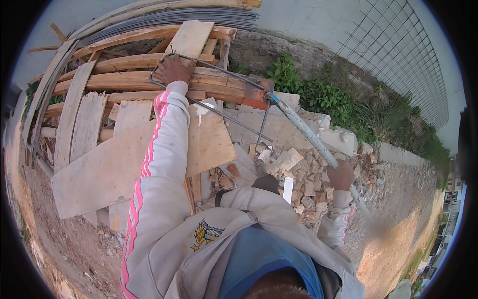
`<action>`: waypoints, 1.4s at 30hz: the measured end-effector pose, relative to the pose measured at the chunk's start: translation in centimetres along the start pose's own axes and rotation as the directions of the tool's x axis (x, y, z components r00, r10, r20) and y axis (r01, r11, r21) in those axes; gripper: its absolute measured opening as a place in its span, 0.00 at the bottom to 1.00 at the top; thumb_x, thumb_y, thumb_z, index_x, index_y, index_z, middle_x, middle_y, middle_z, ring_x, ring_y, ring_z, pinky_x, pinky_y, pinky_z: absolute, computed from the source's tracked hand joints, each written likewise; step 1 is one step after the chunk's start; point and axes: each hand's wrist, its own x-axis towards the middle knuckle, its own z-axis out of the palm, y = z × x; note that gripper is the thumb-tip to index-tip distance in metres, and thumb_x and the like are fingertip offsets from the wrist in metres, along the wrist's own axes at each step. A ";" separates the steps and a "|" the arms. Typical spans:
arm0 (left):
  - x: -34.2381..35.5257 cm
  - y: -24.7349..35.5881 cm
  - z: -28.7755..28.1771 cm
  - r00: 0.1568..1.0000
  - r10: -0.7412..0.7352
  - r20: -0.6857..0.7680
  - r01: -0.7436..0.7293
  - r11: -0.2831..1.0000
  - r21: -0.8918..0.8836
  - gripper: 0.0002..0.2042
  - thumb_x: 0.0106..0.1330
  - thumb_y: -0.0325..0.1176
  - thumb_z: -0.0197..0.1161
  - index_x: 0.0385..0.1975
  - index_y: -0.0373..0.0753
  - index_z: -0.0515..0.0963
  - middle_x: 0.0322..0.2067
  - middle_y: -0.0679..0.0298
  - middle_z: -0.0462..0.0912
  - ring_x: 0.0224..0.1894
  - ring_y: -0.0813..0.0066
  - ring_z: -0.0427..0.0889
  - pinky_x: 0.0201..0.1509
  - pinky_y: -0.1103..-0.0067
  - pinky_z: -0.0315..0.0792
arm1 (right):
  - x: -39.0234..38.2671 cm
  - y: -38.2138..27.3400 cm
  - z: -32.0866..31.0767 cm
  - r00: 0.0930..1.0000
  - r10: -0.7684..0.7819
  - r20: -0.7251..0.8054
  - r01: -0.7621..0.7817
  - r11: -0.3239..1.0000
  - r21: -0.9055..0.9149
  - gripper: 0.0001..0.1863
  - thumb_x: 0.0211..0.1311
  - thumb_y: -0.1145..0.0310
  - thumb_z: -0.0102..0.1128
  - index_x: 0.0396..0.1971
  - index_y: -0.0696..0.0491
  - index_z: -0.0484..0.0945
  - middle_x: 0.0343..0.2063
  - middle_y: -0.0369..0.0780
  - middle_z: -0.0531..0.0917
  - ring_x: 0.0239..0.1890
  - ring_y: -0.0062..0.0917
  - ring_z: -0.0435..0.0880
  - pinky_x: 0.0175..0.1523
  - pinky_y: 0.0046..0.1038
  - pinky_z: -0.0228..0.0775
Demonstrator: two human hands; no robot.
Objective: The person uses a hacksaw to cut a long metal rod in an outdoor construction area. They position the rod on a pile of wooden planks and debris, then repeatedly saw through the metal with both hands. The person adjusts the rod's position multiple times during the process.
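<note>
A bent steel rod [226, 73] lies across stacked wooden beams [124, 79], its looped end surrounding my left hand [177, 69]. That hand lies with fingers spread on the beams and rod, inside the loop. My right hand [341, 174] is closed round a long pale blue pipe [306, 133]. The pipe's far end meets the rod beside a rusty orange metal plate [256, 92] fixed on the beam ends. From there a short length of rod points down toward the rubble. The pipe's near end is blurred.
Loose plywood sheets [109, 164] lean over the beams on the left. Broken bricks and rubble [308, 187] cover the ground ahead of me. Green weeds [323, 89] grow along the wall, where a steel mesh panel [403, 55] leans. Long steel bars [214, 20] lie behind the beams.
</note>
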 end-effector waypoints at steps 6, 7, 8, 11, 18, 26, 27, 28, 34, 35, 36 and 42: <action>-0.4 -0.2 0.1 1.000 0.013 0.001 -0.013 0.999 0.048 0.39 0.60 0.69 0.55 0.67 0.49 0.69 0.71 0.56 0.59 0.74 0.43 0.51 0.70 0.34 0.39 | 2.8 1.8 1.1 0.993 -0.111 0.026 0.111 0.994 0.011 0.15 0.44 0.55 0.70 0.28 0.49 0.86 0.24 0.49 0.84 0.30 0.49 0.84 0.37 0.46 0.77; -0.3 -0.1 0.0 1.000 0.010 0.010 -0.010 0.999 0.047 0.39 0.60 0.70 0.54 0.67 0.49 0.69 0.71 0.56 0.59 0.74 0.43 0.51 0.70 0.34 0.39 | 2.8 1.8 1.1 0.992 -0.126 0.025 0.126 0.992 0.019 0.14 0.44 0.56 0.69 0.28 0.49 0.86 0.24 0.49 0.84 0.30 0.49 0.84 0.37 0.46 0.77; -0.4 -0.1 -0.1 1.000 0.009 0.020 -0.010 0.999 0.045 0.39 0.60 0.70 0.54 0.67 0.49 0.69 0.71 0.55 0.59 0.74 0.43 0.50 0.70 0.35 0.39 | 2.8 1.8 1.1 0.990 -0.138 0.025 0.138 0.990 0.027 0.14 0.43 0.56 0.68 0.28 0.49 0.86 0.24 0.49 0.84 0.30 0.48 0.84 0.37 0.46 0.77; -0.3 -0.1 -0.5 0.999 0.006 0.049 -0.008 0.999 0.048 0.40 0.60 0.70 0.53 0.68 0.51 0.68 0.72 0.55 0.59 0.75 0.43 0.50 0.70 0.35 0.38 | 1.5 1.1 0.8 0.992 -0.121 0.019 0.121 0.992 0.022 0.13 0.44 0.57 0.68 0.28 0.48 0.86 0.23 0.48 0.84 0.28 0.46 0.84 0.36 0.45 0.78; 0.8 -0.5 -0.1 0.998 0.016 0.054 -0.018 0.999 0.042 0.39 0.59 0.70 0.55 0.67 0.54 0.68 0.72 0.56 0.60 0.75 0.44 0.50 0.71 0.36 0.37 | -1.1 -0.3 0.0 0.999 0.001 -0.040 -0.003 0.999 -0.048 0.16 0.44 0.54 0.72 0.31 0.46 0.87 0.25 0.45 0.85 0.31 0.42 0.86 0.38 0.42 0.79; -0.2 0.1 -1.5 0.994 0.011 0.109 -0.012 1.000 0.009 0.38 0.57 0.69 0.59 0.65 0.55 0.71 0.71 0.57 0.60 0.75 0.44 0.48 0.71 0.36 0.37 | -5.7 -2.2 0.4 0.985 0.099 -0.141 -0.108 0.992 -0.059 0.15 0.43 0.55 0.70 0.32 0.46 0.87 0.27 0.46 0.86 0.31 0.44 0.86 0.38 0.44 0.79; -0.3 0.0 -1.8 0.994 0.007 0.114 -0.008 1.000 0.010 0.38 0.57 0.69 0.59 0.65 0.55 0.72 0.71 0.57 0.60 0.75 0.44 0.48 0.71 0.35 0.37 | -6.2 -2.5 0.5 0.981 0.121 -0.155 -0.132 0.989 -0.066 0.16 0.43 0.54 0.72 0.33 0.45 0.87 0.27 0.46 0.86 0.31 0.43 0.86 0.38 0.43 0.79; -0.4 0.0 -1.8 0.994 0.005 0.113 -0.007 1.000 0.013 0.38 0.57 0.69 0.59 0.65 0.55 0.72 0.71 0.57 0.61 0.76 0.44 0.47 0.71 0.35 0.36 | -6.4 -2.4 0.6 0.982 0.115 -0.151 -0.124 0.991 -0.054 0.16 0.43 0.55 0.70 0.33 0.46 0.87 0.27 0.46 0.86 0.32 0.44 0.86 0.39 0.44 0.79; -0.1 -0.3 -1.3 0.994 0.012 0.105 -0.013 1.000 0.006 0.37 0.57 0.69 0.60 0.63 0.55 0.73 0.71 0.57 0.61 0.75 0.45 0.48 0.70 0.34 0.35 | -5.9 -2.6 0.2 0.989 0.114 -0.093 -0.118 0.992 -0.035 0.15 0.46 0.56 0.68 0.33 0.47 0.87 0.27 0.47 0.86 0.33 0.45 0.86 0.39 0.45 0.78; 0.0 -0.3 -1.2 0.995 0.018 0.101 -0.018 1.000 0.001 0.37 0.56 0.69 0.60 0.63 0.55 0.73 0.71 0.57 0.61 0.75 0.45 0.48 0.71 0.34 0.35 | -6.2 -2.7 0.3 0.987 0.109 -0.114 -0.115 0.992 -0.046 0.15 0.46 0.55 0.68 0.33 0.46 0.87 0.27 0.47 0.86 0.32 0.44 0.86 0.38 0.44 0.79; 0.1 -0.4 -1.2 0.995 0.022 0.097 -0.022 1.000 -0.004 0.37 0.56 0.69 0.60 0.63 0.55 0.73 0.71 0.57 0.61 0.75 0.45 0.48 0.71 0.34 0.35 | -6.5 -2.9 0.5 0.985 0.103 -0.136 -0.111 0.992 -0.058 0.15 0.45 0.54 0.69 0.32 0.46 0.87 0.27 0.46 0.86 0.31 0.44 0.86 0.38 0.44 0.79; 0.3 -0.4 -1.5 0.994 0.030 0.106 -0.030 1.000 -0.001 0.37 0.57 0.69 0.60 0.63 0.55 0.73 0.71 0.58 0.61 0.75 0.46 0.48 0.71 0.34 0.36 | -10.7 -6.2 -1.0 0.977 0.137 -0.162 -0.141 0.990 -0.014 0.13 0.48 0.56 0.70 0.31 0.46 0.86 0.25 0.46 0.85 0.29 0.43 0.86 0.36 0.43 0.79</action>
